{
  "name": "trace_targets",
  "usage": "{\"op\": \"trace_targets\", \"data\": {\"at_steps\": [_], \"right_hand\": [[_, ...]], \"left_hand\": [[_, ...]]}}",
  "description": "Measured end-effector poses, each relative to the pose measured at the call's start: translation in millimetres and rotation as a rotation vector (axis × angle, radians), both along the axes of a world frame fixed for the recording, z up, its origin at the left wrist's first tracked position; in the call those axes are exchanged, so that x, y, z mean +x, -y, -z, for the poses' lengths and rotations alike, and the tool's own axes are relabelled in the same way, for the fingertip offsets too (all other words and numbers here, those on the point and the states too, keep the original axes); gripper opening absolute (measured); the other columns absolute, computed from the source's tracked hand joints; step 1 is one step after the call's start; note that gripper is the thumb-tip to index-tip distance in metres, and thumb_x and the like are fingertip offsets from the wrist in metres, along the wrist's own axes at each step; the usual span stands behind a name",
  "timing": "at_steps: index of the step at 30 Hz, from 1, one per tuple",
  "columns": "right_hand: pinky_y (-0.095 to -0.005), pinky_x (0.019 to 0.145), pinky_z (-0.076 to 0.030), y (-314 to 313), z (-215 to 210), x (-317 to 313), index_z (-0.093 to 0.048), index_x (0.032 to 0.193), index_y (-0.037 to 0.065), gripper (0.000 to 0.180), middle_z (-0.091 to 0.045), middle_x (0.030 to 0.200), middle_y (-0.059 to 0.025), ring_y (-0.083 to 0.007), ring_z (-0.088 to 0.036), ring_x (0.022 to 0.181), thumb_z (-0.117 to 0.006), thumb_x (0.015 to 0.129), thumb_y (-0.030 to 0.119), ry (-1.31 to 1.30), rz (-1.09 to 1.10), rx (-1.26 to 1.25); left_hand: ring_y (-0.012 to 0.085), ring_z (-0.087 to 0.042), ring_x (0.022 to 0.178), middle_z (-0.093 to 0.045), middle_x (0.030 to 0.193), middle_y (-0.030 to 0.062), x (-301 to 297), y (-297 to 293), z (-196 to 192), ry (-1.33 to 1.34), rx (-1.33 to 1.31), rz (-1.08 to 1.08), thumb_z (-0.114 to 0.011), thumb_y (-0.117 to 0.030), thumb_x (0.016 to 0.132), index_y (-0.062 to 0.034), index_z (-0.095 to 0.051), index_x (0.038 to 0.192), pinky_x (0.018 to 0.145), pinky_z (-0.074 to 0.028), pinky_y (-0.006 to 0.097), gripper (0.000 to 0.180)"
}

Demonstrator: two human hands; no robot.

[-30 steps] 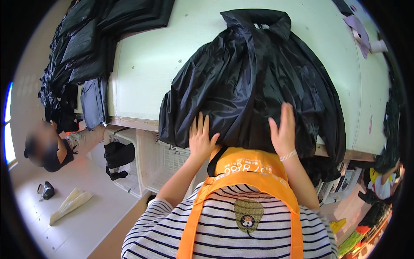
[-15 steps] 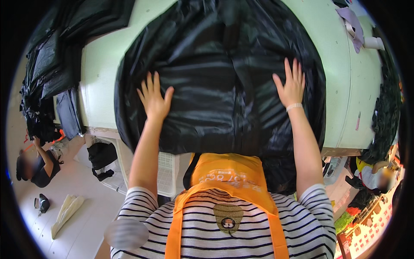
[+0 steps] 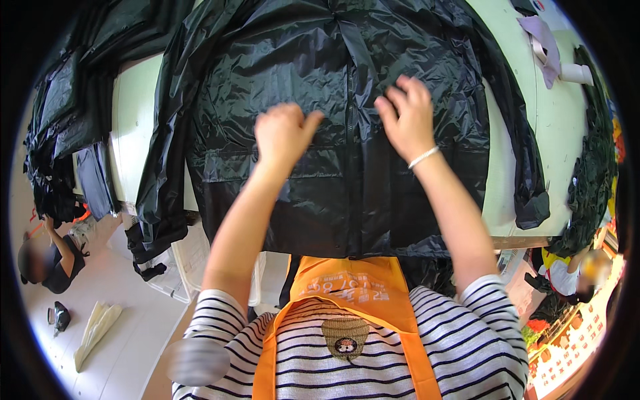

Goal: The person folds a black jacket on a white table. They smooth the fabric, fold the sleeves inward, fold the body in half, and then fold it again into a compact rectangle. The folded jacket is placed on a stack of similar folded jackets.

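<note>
A shiny black zip-front rain jacket (image 3: 340, 193) lies spread flat on a pale green table (image 3: 133, 127), its hem hanging over the near edge and its sleeves out to both sides. My left hand (image 3: 283, 133) rests on the jacket front just left of the zip, fingers curled as if pinching the fabric. My right hand (image 3: 405, 119) lies just right of the zip with fingers bent onto the cloth; a thin bracelet circles that wrist. The two hands sit close together, one either side of the zip.
More black garments (image 3: 63, 127) are piled at the table's far left. A lilac cloth (image 3: 543, 40) and a white roll (image 3: 577, 72) lie at the table's far right. One person (image 3: 50, 257) crouches on the floor at the left, another (image 3: 567, 273) is at the right.
The jacket went from a bunched heap to lying spread flat. My hands, wide apart and flat on it half a second ago, have come together at the zip with fingers curled.
</note>
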State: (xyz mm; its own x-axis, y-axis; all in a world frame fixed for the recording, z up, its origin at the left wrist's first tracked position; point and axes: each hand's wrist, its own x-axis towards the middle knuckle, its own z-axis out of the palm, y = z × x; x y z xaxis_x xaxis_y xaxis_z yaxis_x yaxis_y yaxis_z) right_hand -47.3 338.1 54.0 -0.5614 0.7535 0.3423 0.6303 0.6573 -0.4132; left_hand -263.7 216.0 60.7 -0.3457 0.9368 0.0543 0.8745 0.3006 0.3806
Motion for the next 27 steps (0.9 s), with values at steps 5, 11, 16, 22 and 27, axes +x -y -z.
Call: {"op": "trace_targets", "data": {"at_steps": [5,11,16,22,27], "right_hand": [[-0.0361,0.07,-0.047,65.1,-9.8,-16.0,-0.061,0.085,-0.002,0.021,-0.06,0.088,-0.0139,-0.0286,-0.058,0.078,-0.072,0.076,0.013,-0.364,0.206,-0.51],[-0.0414,0.07,-0.05,92.1,-11.7,-44.6,-0.067,0.092,0.0,0.015,-0.063,0.084,-0.016,-0.0366,-0.062,0.073,-0.063,0.078,0.003,-0.327,0.142,-0.459],[-0.0389,0.069,-0.051,95.5,-9.8,-49.5,-0.069,0.085,-0.001,0.011,-0.065,0.081,-0.0152,-0.0336,-0.063,0.074,-0.065,0.077,0.005,-0.265,0.251,-0.517],[-0.0313,0.065,-0.05,105.3,-12.7,-48.8,-0.067,0.086,-0.003,0.024,-0.066,0.079,-0.0131,-0.0218,-0.064,0.068,-0.076,0.073,0.016,-0.529,0.251,-0.832],[-0.0293,0.061,-0.049,106.9,-6.6,-53.0,-0.066,0.087,-0.004,0.034,-0.067,0.074,-0.0116,-0.0173,-0.062,0.064,-0.081,0.07,0.022,-0.422,0.284,-0.728]], "left_hand": [[0.0325,-0.067,0.073,-0.068,0.077,0.0164,32.6,-23.1,-28.8,0.021,-0.519,-0.048,-0.063,-0.054,0.079,-0.0007,-0.068,0.074,0.065,-0.052,0.039,0.054],[0.0324,-0.067,0.076,-0.069,0.083,0.0162,18.8,-29.0,-1.8,0.132,-0.5,0.109,-0.067,-0.04,0.081,0.0002,-0.069,0.08,0.066,-0.053,0.038,0.04],[0.0115,-0.06,0.067,-0.065,0.073,0.0093,1.1,-13.4,1.0,0.933,-0.455,0.091,-0.063,-0.019,0.089,0.003,-0.06,0.073,0.061,-0.047,0.026,0.027],[0.0107,-0.056,0.064,-0.062,0.07,0.0046,2.8,3.5,0.9,1.129,-0.255,0.136,-0.058,-0.02,0.092,0.0012,-0.059,0.076,0.061,-0.046,0.026,0.027],[0.0285,-0.061,0.063,-0.06,0.067,0.018,24.6,11.7,-11.9,0.715,-0.015,0.053,-0.061,-0.024,0.087,0.0012,-0.061,0.077,0.06,-0.047,0.036,0.027]]}}
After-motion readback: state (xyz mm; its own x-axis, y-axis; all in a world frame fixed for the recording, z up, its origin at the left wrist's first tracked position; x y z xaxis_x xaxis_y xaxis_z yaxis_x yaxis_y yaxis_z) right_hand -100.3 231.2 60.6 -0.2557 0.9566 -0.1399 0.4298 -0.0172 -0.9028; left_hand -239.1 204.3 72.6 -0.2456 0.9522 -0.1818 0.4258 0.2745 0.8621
